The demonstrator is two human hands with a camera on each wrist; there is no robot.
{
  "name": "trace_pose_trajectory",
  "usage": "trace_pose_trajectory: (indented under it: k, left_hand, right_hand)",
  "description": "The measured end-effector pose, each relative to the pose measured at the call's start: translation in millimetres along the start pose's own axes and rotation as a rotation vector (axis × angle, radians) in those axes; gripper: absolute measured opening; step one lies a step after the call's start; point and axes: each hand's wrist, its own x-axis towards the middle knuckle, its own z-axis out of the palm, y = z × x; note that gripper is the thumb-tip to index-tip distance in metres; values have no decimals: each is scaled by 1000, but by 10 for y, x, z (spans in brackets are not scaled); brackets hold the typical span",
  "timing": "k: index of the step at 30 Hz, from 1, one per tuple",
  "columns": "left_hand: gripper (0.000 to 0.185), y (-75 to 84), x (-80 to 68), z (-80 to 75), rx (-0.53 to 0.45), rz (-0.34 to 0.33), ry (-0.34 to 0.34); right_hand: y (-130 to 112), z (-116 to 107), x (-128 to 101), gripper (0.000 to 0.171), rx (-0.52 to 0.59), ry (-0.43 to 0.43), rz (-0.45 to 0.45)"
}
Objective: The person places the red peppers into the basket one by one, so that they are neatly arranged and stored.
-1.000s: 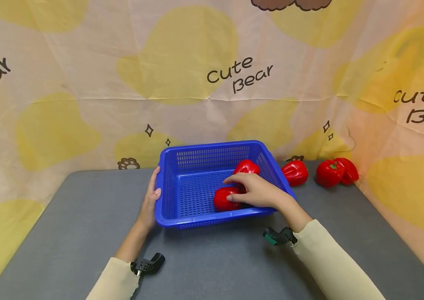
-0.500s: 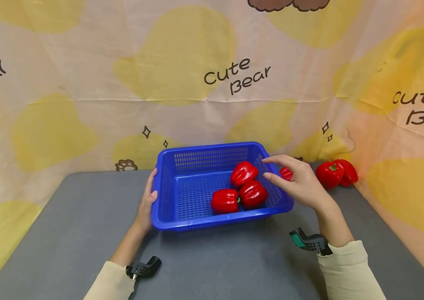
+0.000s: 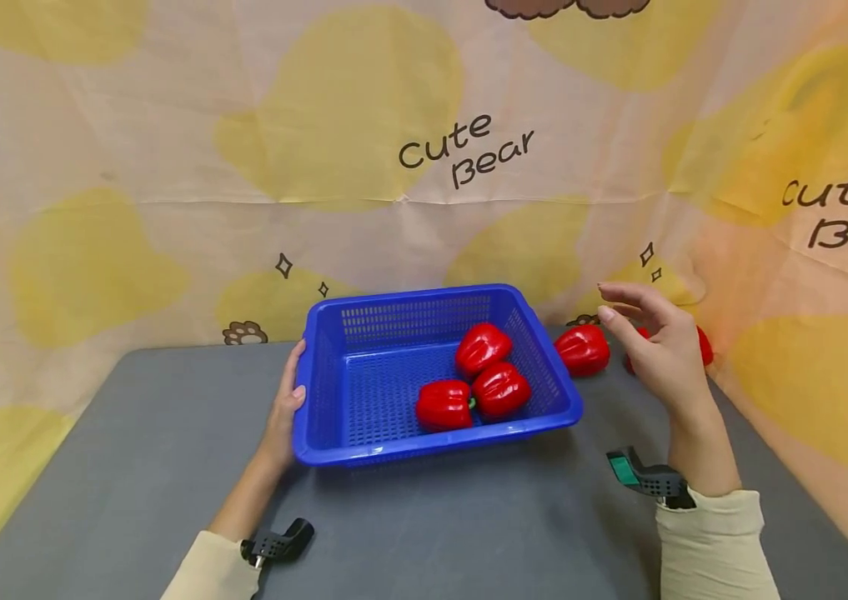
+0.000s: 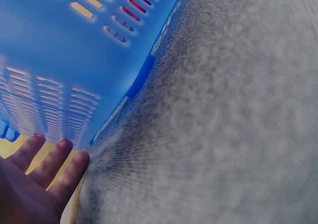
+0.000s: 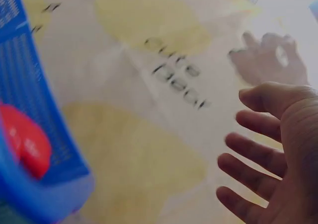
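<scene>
1. Your left hand (image 3: pixel 284 412) lies flat against the left wall of the blue perforated plastic basket (image 3: pixel 333 433), fingers straight, steadying it without curling round it; the left wrist view shows the same fingers (image 4: pixel 47 162) just beside the basket wall.
2. Three glossy red bell peppers sit inside the basket, toward its right half: one at the front (image 3: pixel 444 405), one beside it (image 3: pixel 502 389), one behind them (image 3: pixel 481 347). By my judgement, that part of the loading is done.
3. One red bell pepper outside the basket (image 3: pixel 584 350) lies on the table just beside its right wall. Further red shows behind your right hand, a second pepper on the table (image 3: pixel 704 346), mostly hidden; how many lie there I cannot tell. These remain to be collected.
4. Your right hand (image 3: pixel 659 350) hangs over the loose peppers, fingers spread and relaxed, holding nothing.
5. The grey felt-like table top (image 3: pixel 131 467) bears everything.
6. A cream and yellow printed backdrop reading "Cute Bear" (image 3: pixel 461 150) closes off the rear and right side.
</scene>
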Motion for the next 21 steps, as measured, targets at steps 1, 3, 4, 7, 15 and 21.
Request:
trace_pose_trajectory:
  k: [1,3,4,7,15,21]
  left_hand:
    - [68,-2,-7,-8,11,2,2]
    - [68,-5,-17,-18,17,8,-1]
    - [68,-8,-18,-21,21,13,-3]
    - [68,-12,-15,-20,26,24,-13]
    - [67,11,-16,-6,61,26,-9]
    - [67,19,-13,-11,76,22,-7]
  right_hand:
    - [49,15,-1,32,-10,12,7]
    - [150,47,-5,33,-42,39,31]
    - [198,64,-3,33,-62,56,47]
    - [367,115,-6,34,-144,112,97]
    - [880,281,-58,37,-320,151,159]
    - [1189,388,-116,53,-387,44,210]
